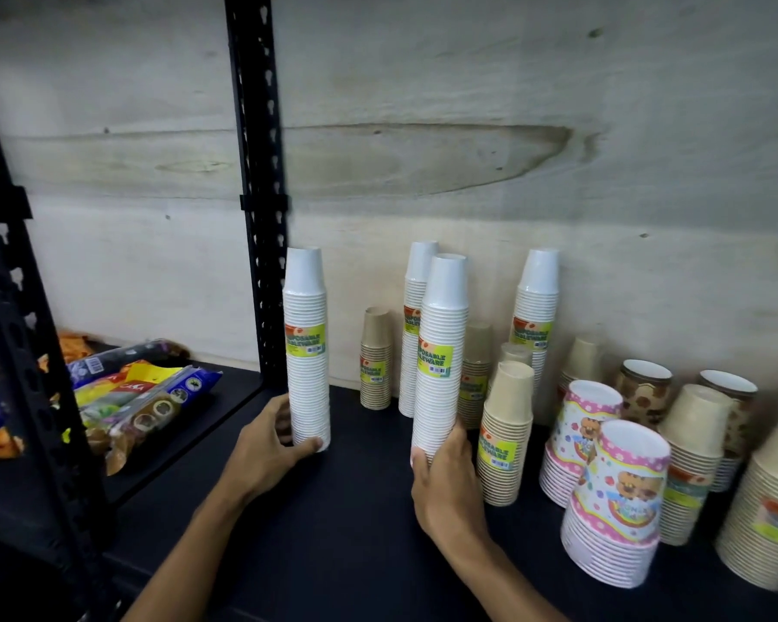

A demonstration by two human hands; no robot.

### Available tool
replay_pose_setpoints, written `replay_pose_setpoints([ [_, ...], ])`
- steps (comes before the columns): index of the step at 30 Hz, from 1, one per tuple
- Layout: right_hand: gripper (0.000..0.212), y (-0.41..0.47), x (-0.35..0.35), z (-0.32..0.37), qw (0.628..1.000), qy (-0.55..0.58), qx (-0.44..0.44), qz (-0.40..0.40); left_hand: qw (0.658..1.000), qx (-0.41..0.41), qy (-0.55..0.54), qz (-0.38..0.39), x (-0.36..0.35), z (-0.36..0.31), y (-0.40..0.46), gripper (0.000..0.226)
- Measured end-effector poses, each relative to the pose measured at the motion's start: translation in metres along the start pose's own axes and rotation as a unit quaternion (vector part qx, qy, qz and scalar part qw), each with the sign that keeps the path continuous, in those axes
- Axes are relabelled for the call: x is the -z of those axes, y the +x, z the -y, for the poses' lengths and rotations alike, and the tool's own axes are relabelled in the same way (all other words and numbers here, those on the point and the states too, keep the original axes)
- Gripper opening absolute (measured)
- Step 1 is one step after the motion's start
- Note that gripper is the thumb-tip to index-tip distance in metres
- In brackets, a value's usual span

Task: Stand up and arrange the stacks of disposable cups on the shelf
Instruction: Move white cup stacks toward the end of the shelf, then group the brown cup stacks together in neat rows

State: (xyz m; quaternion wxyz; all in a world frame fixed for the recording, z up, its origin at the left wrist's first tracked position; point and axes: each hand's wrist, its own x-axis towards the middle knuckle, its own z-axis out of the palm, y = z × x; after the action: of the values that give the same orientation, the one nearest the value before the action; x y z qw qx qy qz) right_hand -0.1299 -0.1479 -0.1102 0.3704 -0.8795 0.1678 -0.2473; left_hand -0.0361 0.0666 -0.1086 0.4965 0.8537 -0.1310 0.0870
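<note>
Two tall white cup stacks stand upright on the dark shelf (360,509). My left hand (270,446) grips the base of the left white stack (306,352), close to the black upright post. My right hand (441,478) wraps the base of the middle white stack (441,356). Behind them stand two more white stacks (416,325) (535,316) against the wall, and a short brown stack (375,359). A tan stack (506,433) stands just right of my right hand.
Pink patterned cup stacks (616,505) and several tan and printed stacks (692,460) crowd the shelf's right side. A black perforated post (261,195) rises left of the cups. Snack packets (140,397) lie on the neighbouring shelf to the left. A pale wooden wall backs everything.
</note>
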Motion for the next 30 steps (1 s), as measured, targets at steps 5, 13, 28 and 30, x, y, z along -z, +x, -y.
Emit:
replay_pose_setpoints([
  [5, 0.065, 0.000, -0.001, -0.003, 1.000, -0.002, 0.004, -0.004, 1.000, 0.019, 0.009, -0.015, 0.008, 0.007, 0.003, 0.081],
  [13, 0.066, 0.000, -0.002, -0.003, 1.000, -0.023, 0.004, -0.005, 0.999, 0.036, 0.009, -0.028, 0.008, 0.013, 0.005, 0.082],
  [28, 0.074, -0.026, 0.021, -0.003, 0.997, -0.055, 0.007, 0.049, 0.983, -0.018, 0.118, -0.136, 0.000, -0.014, -0.059, 0.067],
  [30, 0.069, -0.031, 0.026, -0.005, 0.997, -0.052, 0.013, 0.047, 0.985, -0.036, 0.118, -0.119, -0.008, -0.028, -0.065, 0.059],
])
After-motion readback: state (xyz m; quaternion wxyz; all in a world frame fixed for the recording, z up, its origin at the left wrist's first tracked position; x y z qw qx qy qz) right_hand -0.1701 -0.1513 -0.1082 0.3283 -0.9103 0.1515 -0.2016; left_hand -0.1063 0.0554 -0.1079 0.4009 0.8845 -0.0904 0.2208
